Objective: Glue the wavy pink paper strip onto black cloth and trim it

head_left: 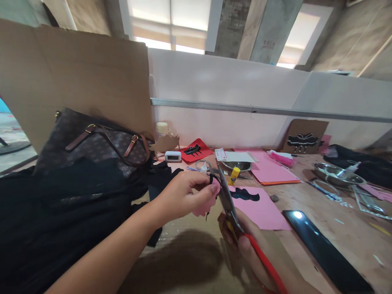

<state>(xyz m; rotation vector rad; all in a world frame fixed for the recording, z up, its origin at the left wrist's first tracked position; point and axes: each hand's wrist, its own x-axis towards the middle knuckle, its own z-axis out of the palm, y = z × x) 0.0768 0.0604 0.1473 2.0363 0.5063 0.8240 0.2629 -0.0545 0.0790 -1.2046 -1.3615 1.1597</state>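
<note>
Your left hand [180, 196] fingers are pinching the pink cutout [204, 206]; your right hand [245, 245] is gripping the scissors [228, 204]. Keep turning paper just beside the blades.

Left hand [183, 195] raised mid-frame, forearm bare and slanting up from lower left, fingers pinched together at the tips. Right hand [245, 241] lower, palm up, fingers curled closed, wrist running off the bottom edge.
</note>
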